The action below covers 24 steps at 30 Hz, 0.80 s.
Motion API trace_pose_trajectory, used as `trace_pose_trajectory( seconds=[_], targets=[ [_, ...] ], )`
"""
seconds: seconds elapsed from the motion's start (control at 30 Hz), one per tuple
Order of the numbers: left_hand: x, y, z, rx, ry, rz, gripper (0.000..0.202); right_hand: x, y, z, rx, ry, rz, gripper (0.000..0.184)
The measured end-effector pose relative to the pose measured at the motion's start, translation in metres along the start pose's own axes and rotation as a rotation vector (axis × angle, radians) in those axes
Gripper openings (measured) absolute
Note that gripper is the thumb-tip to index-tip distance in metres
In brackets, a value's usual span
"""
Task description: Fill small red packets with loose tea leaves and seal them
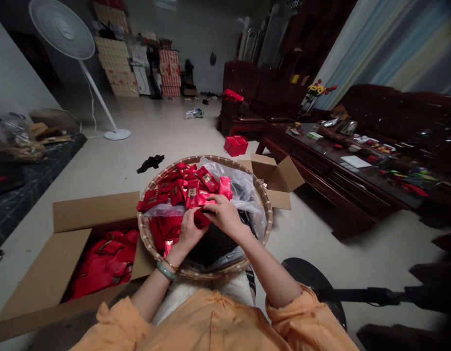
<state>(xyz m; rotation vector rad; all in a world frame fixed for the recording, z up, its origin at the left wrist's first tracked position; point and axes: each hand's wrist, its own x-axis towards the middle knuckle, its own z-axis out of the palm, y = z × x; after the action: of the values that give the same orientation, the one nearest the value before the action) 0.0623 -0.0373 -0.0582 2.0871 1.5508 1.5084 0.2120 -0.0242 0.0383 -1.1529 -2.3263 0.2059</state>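
Observation:
A round woven basket (pixel 148 239) rests on my lap. It holds a pile of small red packets (pixel 185 187) on clear plastic, and dark loose material (pixel 214 246) near me. Both hands meet over the basket's middle. My left hand (pixel 189 231), with bracelets on the wrist, and my right hand (pixel 221 214) pinch the same small red packet (pixel 200 218) between their fingers. Orange sleeves cover my upper arms.
An open cardboard box (pixel 70 212) with red bags stands on the floor to my left. A smaller open box (pixel 278 175) lies beyond the basket. A dark wooden table (pixel 342 170) with clutter runs along the right. A white standing fan (pixel 65 31) is at the far left.

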Motion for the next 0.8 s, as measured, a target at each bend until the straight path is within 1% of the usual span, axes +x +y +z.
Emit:
trace_pose_trajectory(
  seconds=[0.13, 0.23, 0.33, 0.4, 0.47, 0.53, 0.67, 0.73, 0.8],
  targets=[
    [0.000, -0.002, 0.000, 0.008, -0.021, 0.012, 0.051, 0.002, 0.002, -0.003, -0.083, -0.086, -0.017, 0.013],
    [-0.001, -0.002, 0.001, 0.001, -0.039, 0.025, 0.051, 0.002, 0.001, -0.006, -0.125, -0.183, -0.071, 0.013],
    [-0.003, -0.002, 0.002, -0.008, -0.054, 0.013, 0.051, 0.002, 0.001, -0.008, -0.081, -0.279, -0.129, 0.020],
    [-0.004, -0.002, 0.002, -0.011, -0.067, -0.001, 0.050, 0.001, 0.002, -0.009, -0.046, -0.332, -0.140, 0.024],
    [-0.005, -0.003, 0.002, -0.014, -0.082, -0.012, 0.050, 0.001, 0.002, -0.009, -0.021, -0.362, -0.145, 0.024],
    [-0.006, -0.004, 0.002, -0.016, -0.083, -0.030, 0.050, 0.000, 0.002, -0.011, 0.002, -0.334, -0.144, 0.023],
    [-0.005, -0.004, 0.001, -0.015, -0.057, -0.081, 0.052, -0.004, -0.001, -0.015, 0.046, -0.189, -0.099, 0.028],
    [-0.004, -0.004, 0.001, -0.017, -0.051, -0.079, 0.052, -0.005, -0.004, -0.016, 0.034, -0.177, -0.113, 0.028],
    [-0.004, -0.002, 0.002, -0.019, -0.048, -0.060, 0.053, -0.005, -0.004, -0.015, 0.018, -0.218, -0.159, 0.025]
  ],
)
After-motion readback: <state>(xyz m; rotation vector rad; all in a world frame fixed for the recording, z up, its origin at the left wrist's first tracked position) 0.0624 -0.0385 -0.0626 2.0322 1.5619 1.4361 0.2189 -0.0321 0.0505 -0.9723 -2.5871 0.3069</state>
